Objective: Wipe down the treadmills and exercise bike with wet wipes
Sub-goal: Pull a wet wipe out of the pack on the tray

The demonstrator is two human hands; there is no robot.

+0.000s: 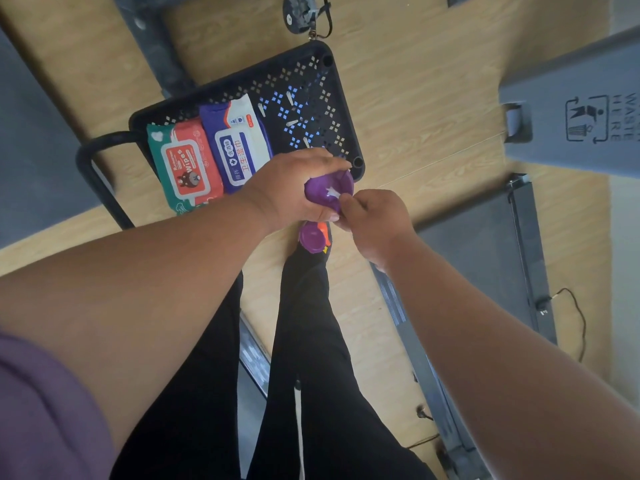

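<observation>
Gripping a purple wipe canister (329,188) from above, the left hand (291,188) curls round it; the right hand (374,220) pinches at its open top — flip lid (311,237) hanging below; cart tray (343,109) beside.

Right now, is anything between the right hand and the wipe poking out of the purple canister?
Nothing visible. The left hand grips the purple canister, whose lid hangs open below. The white wipe tip shows at the opening, and the right hand has its fingertips right beside it.
</observation>
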